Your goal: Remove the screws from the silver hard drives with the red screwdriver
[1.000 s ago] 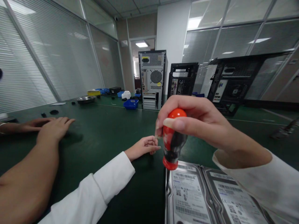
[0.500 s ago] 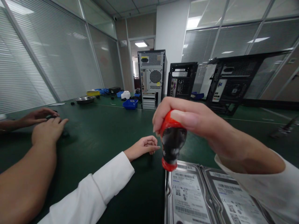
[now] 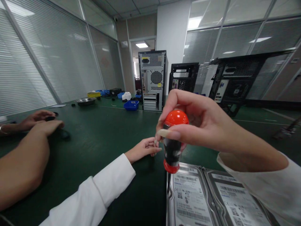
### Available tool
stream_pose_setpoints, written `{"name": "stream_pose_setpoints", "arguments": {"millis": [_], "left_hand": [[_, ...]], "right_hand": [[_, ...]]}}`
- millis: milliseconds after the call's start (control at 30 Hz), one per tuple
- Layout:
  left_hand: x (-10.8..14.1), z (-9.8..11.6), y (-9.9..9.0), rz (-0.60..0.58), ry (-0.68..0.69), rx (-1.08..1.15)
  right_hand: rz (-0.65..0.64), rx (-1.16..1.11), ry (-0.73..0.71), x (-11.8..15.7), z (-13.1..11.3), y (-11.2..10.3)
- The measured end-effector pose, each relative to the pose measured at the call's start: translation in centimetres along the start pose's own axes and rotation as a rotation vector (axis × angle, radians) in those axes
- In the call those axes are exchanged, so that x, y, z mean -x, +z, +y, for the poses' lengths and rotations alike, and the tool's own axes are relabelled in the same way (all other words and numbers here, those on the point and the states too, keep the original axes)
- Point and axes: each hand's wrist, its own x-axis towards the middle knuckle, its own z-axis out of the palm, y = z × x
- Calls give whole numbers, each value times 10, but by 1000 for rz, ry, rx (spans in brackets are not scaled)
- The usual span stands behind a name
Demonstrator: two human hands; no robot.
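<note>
My right hand [image 3: 190,122] is closed round a screwdriver [image 3: 172,155] with a red and black handle, thumb and fingers on the upper part of its grip. The shaft points down at the left edge of a silver hard drive [image 3: 190,191]; the tip is too small to make out. A second hard drive [image 3: 235,197] lies alongside, partly under my right sleeve. Left of the screwdriver, my left hand [image 3: 144,147] rests on the green table, its fingers curled in loosely and nothing visible in them.
Another person's hands [image 3: 44,121] work at the left with small black parts. Farther back stand a computer tower [image 3: 152,80], a black case [image 3: 183,77] and a tilted open case [image 3: 231,83]. A blue tray [image 3: 131,105] and a metal bowl [image 3: 86,100] sit on the table.
My right hand has shifted its hold on the screwdriver, the thumb now across the handle and the red top showing. The other person's hands have moved slightly left.
</note>
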Motion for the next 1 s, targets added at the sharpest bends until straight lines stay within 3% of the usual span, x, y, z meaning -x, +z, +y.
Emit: {"name": "stream_pose_setpoints", "arguments": {"millis": [200,500,833,1000], "left_hand": [[0,2,1,16,-30,-18],[2,3,-2,13,-31,-11],[-3,-9,-3,29,-3,31],[1,-1,0,44,4,-16]], "right_hand": [[14,-64,118,0,-1,-1],[-5,-161,148,0,0,0],[4,-148,206,-1,0,0],[-19,-171,190,0,1,0]]}}
